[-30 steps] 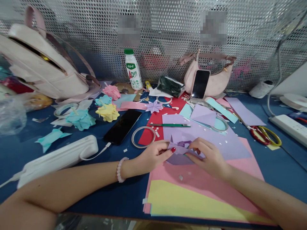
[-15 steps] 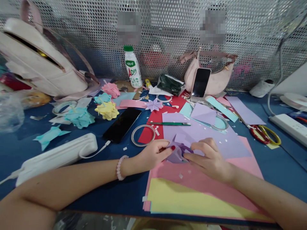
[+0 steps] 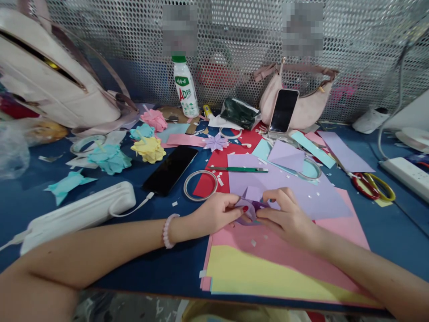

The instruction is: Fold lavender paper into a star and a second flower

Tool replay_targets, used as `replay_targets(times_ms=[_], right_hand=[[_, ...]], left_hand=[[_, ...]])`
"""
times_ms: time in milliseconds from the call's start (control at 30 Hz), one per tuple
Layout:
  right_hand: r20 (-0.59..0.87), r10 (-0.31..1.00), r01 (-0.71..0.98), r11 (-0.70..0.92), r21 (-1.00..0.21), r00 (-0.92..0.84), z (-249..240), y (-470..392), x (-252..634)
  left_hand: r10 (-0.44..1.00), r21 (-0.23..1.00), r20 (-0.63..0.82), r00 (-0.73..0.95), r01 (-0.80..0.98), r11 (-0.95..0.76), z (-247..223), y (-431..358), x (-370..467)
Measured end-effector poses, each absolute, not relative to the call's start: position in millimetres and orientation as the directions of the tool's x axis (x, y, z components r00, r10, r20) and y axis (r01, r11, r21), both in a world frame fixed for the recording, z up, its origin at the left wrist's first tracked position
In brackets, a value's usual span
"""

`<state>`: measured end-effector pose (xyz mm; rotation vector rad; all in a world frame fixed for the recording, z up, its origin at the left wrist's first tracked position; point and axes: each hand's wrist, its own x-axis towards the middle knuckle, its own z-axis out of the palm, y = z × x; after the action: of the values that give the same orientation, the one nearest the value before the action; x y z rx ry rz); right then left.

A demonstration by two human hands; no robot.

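Observation:
Between both hands is a folded piece of purple paper [image 3: 246,215], held just over the stack of coloured sheets. My left hand [image 3: 216,213], a beaded bracelet at its wrist, pinches the paper's left side between thumb and fingers. From the right, my right hand [image 3: 288,217] grips the other side with bent fingers. Part of the paper is hidden behind the fingers. Beneath lie large purple [image 3: 321,205], pink [image 3: 345,232] and yellow [image 3: 241,268] sheets. A green-handled craft knife [image 3: 248,169] rests beyond the hands, and a tape roll [image 3: 185,187] lies left of them.
Folded paper shapes in teal [image 3: 110,159], yellow [image 3: 149,149] and pink [image 3: 154,120] sit left, near a black phone [image 3: 170,170] and a white power strip [image 3: 80,214]. Scissors [image 3: 372,188] lie right. A bottle [image 3: 185,89], handbag [image 3: 308,103] and backpack [image 3: 56,85] stand at the back.
The purple paper has turned in my hands; its pointed tip has given way to a flat flap on top. My right hand has moved slightly left, closer to my left hand.

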<state>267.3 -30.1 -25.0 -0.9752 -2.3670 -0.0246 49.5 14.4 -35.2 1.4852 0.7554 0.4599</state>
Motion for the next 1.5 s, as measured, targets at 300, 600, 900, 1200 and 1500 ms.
replay_targets(times_ms=[300,600,900,1200,1500], right_hand=[[0.535,0.659,0.646,0.721,-0.249,-0.529,-30.2,-29.8,258.2],[0.534,0.691,0.679,0.684,-0.268,-0.486,-35.3,-25.0,255.6],[0.533,0.707,0.708,0.658,-0.255,-0.465,-35.9,-25.9,255.5],[0.558,0.713,0.746,0.624,-0.232,-0.424,-38.7,-27.2,257.7],[0.527,0.805,0.655,0.556,-0.512,-0.271,-45.7,-30.5,265.5]], left_hand=[[0.689,0.991,-0.121,0.715,0.126,0.044,-36.0,15.9,52.4],[0.675,0.99,-0.095,0.732,0.141,-0.013,-32.6,13.6,52.7],[0.65,0.99,-0.117,0.751,0.14,0.017,-29.9,14.4,52.2],[0.676,0.965,-0.153,0.721,0.257,-0.055,-31.4,11.6,54.6],[0.691,0.963,-0.042,0.722,0.214,-0.164,-34.5,13.2,50.7]])
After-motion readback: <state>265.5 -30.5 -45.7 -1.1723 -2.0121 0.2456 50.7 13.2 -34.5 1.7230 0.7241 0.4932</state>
